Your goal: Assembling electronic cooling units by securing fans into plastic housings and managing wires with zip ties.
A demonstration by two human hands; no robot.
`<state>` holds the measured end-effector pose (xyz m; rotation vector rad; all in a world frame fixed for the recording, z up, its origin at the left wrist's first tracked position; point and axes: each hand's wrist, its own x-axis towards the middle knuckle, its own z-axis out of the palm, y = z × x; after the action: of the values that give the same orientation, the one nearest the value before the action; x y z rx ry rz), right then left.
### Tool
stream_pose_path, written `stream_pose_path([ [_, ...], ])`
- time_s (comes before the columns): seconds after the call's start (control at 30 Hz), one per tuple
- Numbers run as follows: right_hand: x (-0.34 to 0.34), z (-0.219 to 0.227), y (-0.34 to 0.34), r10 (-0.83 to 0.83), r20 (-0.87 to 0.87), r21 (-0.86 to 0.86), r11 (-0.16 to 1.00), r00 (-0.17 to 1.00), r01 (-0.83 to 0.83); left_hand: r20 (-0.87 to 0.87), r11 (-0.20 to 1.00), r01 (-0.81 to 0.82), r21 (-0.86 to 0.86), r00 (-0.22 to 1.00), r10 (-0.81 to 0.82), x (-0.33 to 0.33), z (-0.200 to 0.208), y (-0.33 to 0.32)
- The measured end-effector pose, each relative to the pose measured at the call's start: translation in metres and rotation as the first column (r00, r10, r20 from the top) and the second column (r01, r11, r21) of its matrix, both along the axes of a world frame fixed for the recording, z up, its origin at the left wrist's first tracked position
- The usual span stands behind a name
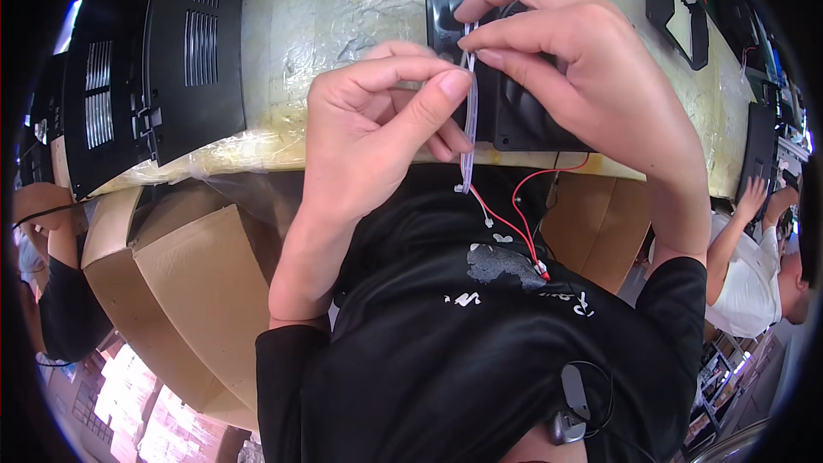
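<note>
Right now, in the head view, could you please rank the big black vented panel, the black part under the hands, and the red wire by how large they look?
1. Black vented panel, largest.
2. Black part, partly hidden by the left hand and right hand, so its full size is unsure.
3. Red wire, thinnest and smallest.

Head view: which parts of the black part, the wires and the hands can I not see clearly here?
- Black plastic part: its middle is covered by the right hand.
- Pale wires: where they join the part is hidden behind the fingers.
- Red wire: its upper end goes behind the table edge; its small plug is too small to read.
- Left hand: its fingertip grip is partly hidden by its own thumb.
</note>
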<state>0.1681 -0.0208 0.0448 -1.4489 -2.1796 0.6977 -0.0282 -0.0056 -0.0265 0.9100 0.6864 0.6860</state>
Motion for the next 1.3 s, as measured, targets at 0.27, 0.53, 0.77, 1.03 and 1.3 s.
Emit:
stream_pose_path([
  [0.27,0.011,-0.003,0.013,0.052,-0.139,-0.164,0.984,0.989,-0.075,0.017,0.992,-0.125,0.036,0.992,0.124,0.003,-0.007,-0.001],
  [0.53,0.010,-0.002,0.014,0.038,-0.156,-0.185,0.981,0.987,-0.067,0.073,0.996,-0.084,-0.024,0.994,0.086,0.003,-0.002,0.005],
  [0.77,0.011,-0.003,0.011,0.050,-0.154,-0.187,0.979,0.987,-0.079,0.032,0.997,-0.074,-0.017,0.997,0.075,0.003,-0.002,0.007],
  [1.03,0.012,-0.005,0.013,0.051,-0.165,-0.182,0.980,0.985,-0.081,0.041,0.994,-0.107,-0.036,0.993,0.108,0.006,-0.004,0.009],
  [1.3,0.023,0.001,0.025,0.249,-0.103,-0.091,0.962,0.963,-0.258,-0.009,0.997,-0.071,0.003,0.997,0.071,0.005,0.006,0.016],
])
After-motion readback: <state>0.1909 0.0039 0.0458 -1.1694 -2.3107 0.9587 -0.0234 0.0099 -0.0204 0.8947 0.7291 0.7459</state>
